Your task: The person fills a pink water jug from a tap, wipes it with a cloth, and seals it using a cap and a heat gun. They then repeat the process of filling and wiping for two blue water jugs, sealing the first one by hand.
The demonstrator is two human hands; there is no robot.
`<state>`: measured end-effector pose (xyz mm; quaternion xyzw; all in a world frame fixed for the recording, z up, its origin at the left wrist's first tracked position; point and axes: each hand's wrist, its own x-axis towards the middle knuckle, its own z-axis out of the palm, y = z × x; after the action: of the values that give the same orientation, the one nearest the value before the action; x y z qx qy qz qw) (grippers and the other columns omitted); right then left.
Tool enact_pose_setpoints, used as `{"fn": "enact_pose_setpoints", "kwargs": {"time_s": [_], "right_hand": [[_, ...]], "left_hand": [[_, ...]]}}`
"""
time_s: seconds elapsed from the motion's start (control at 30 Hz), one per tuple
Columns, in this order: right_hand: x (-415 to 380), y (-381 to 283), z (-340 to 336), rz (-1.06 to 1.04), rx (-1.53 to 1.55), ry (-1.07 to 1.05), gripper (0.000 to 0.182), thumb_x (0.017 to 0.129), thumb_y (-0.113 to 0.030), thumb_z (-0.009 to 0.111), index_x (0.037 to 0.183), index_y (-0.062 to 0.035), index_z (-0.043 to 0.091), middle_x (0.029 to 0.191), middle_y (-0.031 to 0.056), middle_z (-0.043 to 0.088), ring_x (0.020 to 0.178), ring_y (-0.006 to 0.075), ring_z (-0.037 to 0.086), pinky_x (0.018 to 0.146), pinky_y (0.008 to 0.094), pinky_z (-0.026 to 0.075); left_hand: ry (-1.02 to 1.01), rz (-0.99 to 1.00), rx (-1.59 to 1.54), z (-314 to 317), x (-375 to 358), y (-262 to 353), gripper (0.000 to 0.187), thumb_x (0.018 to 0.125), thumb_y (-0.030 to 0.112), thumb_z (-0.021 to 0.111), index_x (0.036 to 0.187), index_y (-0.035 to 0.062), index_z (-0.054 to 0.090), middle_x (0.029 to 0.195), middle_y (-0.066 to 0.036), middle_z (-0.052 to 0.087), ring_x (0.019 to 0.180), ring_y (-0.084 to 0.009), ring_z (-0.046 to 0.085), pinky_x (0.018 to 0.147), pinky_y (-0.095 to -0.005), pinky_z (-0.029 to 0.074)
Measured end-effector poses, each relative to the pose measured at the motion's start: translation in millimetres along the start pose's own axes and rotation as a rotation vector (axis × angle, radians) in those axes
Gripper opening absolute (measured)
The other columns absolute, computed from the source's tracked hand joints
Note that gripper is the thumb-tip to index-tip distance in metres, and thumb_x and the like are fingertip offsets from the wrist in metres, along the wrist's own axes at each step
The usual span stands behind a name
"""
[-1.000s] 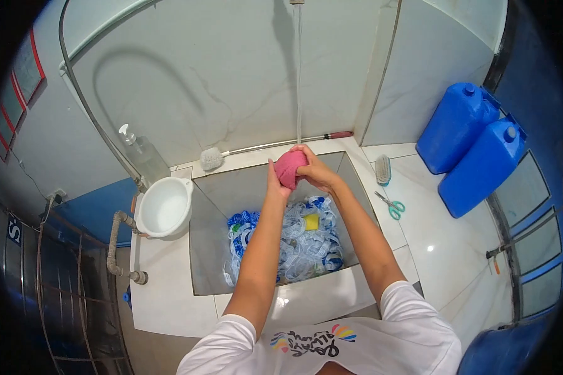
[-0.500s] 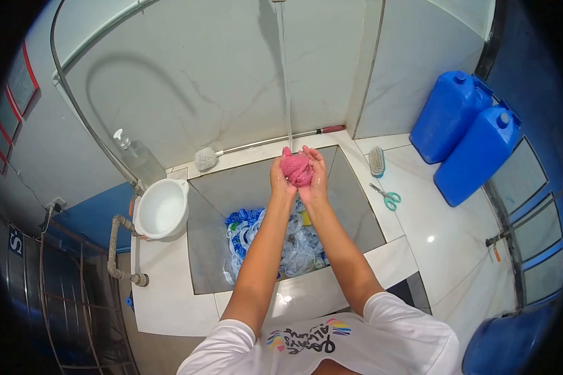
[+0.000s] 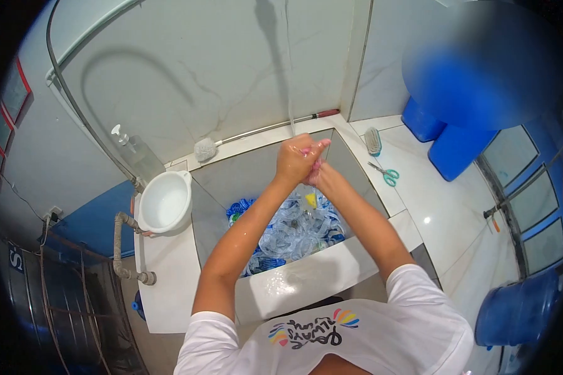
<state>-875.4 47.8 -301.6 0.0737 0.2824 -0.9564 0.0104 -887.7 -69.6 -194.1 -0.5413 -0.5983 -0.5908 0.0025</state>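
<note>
My left hand (image 3: 296,159) is closed over a bunched pink cloth (image 3: 317,165), pressed against my right hand (image 3: 317,175) just below it. Most of the cloth is hidden between the palms, with only bits of pink showing. Both hands look wet and are held above the back part of a grey tiled sink (image 3: 216,169). A thin stream of water (image 3: 289,94) falls behind them. Lower in the basin lies a heap of clear plastic cups or bottle pieces (image 3: 294,225) with blue labels.
A white basin (image 3: 164,205) and a pump bottle (image 3: 137,153) stand left of the sink. Along the back rim lies a long-handled brush (image 3: 256,137). To the right are a scrub brush (image 3: 373,141), green-handled scissors (image 3: 388,174) and blue jugs (image 3: 460,153), partly covered by a blur.
My hands were cupped open side by side with the pink cloth in plain sight; now they are pressed together around it. The view has shifted slightly.
</note>
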Motion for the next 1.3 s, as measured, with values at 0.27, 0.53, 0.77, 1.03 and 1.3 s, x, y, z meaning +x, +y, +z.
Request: {"fn": "enact_pose_setpoints", "kwargs": {"time_s": [0.27,0.53,0.77,1.03,1.3], "right_hand": [[-38.7,4.8,121.9,0.383,-0.788,-0.148,0.019,0.079,-0.011,0.05,0.097,-0.0037,0.051,0.056,-0.0034,0.047,0.044,0.0061,0.04,0.045,0.0214,0.034],[-59.4,68.1,99.4,0.081,-1.883,0.173,0.013,0.072,-0.011,0.049,0.076,-0.0052,0.06,0.058,0.0089,0.057,0.05,0.0204,0.052,0.05,0.0342,0.041],[-122.1,81.1,58.8,-0.027,-2.015,0.755,0.024,0.073,-0.013,0.048,0.085,-0.0043,0.066,0.085,0.0245,0.062,0.079,0.0358,0.062,0.071,0.0446,0.049],[-374.3,92.0,30.4,-0.425,-0.182,0.654,0.029,0.088,-0.02,0.042,0.106,-0.0001,0.053,0.083,0.0131,0.064,0.073,0.0228,0.063,0.065,0.0347,0.053],[-603.6,206.5,110.9,-1.021,-0.238,1.126,0.03,0.087,-0.015,0.046,0.111,0.0008,0.052,0.104,0.0125,0.059,0.092,0.0189,0.06,0.081,0.0313,0.051]], "left_hand": [[-0.12,0.938,0.274,-20.1,-65.2,31.2,0.021,0.069,0.016,0.067,0.056,0.0098,0.052,0.059,-0.003,0.053,0.057,-0.0183,0.054,0.047,-0.0322,0.041],[-1.247,0.847,0.982,23.9,-113.5,12.1,0.02,0.081,0.021,0.049,0.08,0.008,0.065,0.09,-0.008,0.065,0.082,-0.0219,0.061,0.069,-0.039,0.047],[-1.135,0.389,0.278,89.2,-142.5,8.1,0.022,0.08,0.015,0.046,0.083,0.0044,0.064,0.088,-0.012,0.063,0.082,-0.0248,0.059,0.074,-0.0386,0.042],[-0.702,0.642,-0.487,130.7,-167.2,136.9,0.021,0.087,0.019,0.05,0.08,0.0005,0.056,0.091,-0.01,0.06,0.089,-0.0222,0.056,0.074,-0.0345,0.045],[-1.444,-0.948,-1.002,254.9,-223.9,240.3,0.018,0.089,0.023,0.05,0.093,0.007,0.055,0.094,-0.004,0.057,0.087,-0.014,0.054,0.073,-0.0271,0.045]]}}
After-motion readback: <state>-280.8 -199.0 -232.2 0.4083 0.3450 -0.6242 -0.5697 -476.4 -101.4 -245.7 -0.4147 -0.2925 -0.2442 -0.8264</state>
